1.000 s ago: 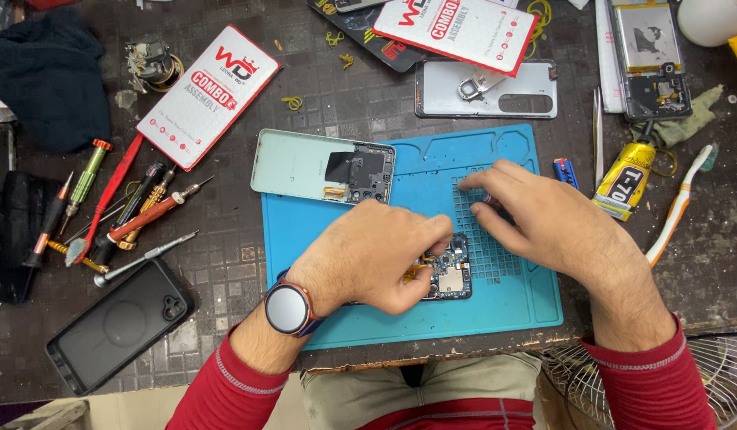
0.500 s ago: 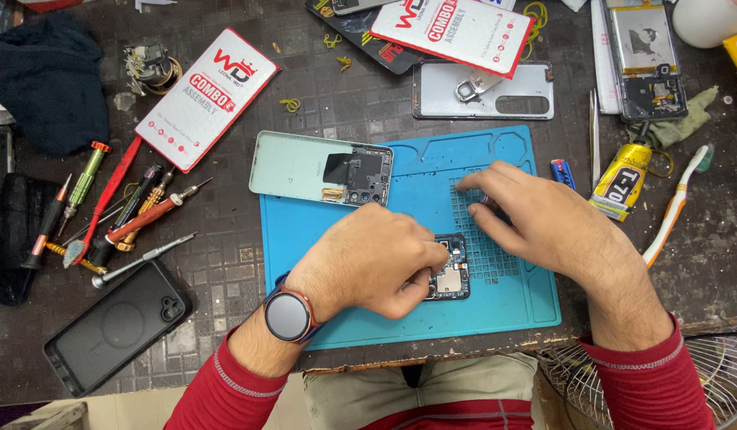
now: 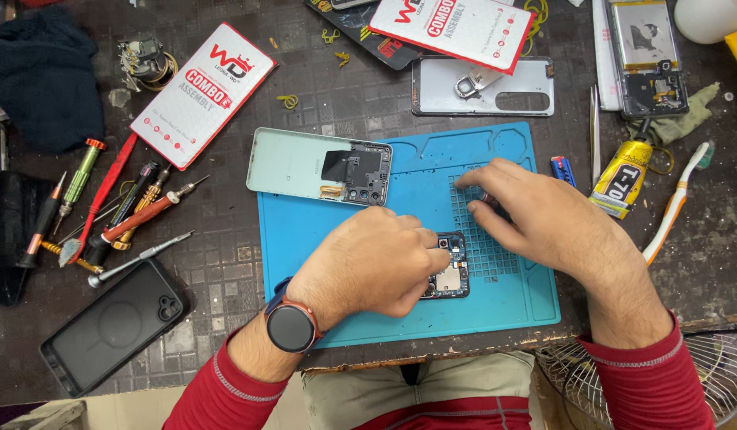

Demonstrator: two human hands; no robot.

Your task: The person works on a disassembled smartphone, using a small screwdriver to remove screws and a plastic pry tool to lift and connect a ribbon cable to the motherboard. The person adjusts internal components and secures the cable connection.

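Left hand (image 3: 367, 267) at lower centre curls over a small circuit board (image 3: 448, 275) on the blue mat (image 3: 321, 231), fingertips pinching its left edge. Right hand (image 3: 543, 219), centre right, fingers spread, tips down on the mat's grid; a mint phone back (image 3: 319, 167) lies above left.

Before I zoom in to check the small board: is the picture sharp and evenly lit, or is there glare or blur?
Head view: sharp, evenly lit, soft shadows; left hand covers part of the circuit board; mild sheen on the white back cover.
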